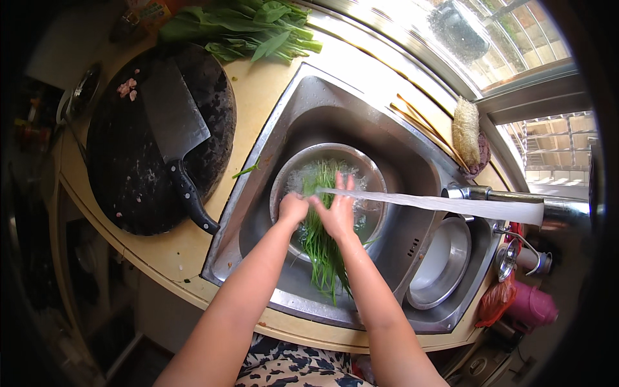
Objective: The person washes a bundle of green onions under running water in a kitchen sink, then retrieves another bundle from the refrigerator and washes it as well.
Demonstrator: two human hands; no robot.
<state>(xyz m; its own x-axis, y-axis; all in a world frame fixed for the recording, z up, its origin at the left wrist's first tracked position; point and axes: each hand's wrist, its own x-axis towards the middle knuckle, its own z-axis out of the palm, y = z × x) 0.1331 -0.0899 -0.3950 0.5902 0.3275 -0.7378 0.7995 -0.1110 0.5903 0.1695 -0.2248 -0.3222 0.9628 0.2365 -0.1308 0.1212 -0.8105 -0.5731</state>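
Note:
A bunch of thin green stalks, perhaps chives [319,242], lies in and over the near rim of a round metal basin [378,169] inside the steel sink [309,116]. Water from the faucet [566,210] runs in a stream [416,200] from the right into the basin, where it splashes. My left hand [293,209] is closed at the left side of the stalks, its fingertips partly hidden. My right hand [338,210] has its fingers spread over the right side of the bunch, with the stream passing across the fingers.
On the left, a cleaver [176,113] rests on a round dark chopping board [121,184] with bits of raw meat [127,89]. Leafy greens [256,29] lie behind the sink. Chopsticks [425,123] and a loofah scrubber [465,130] are at the back right. A metal bowl [459,275] stands in the smaller basin.

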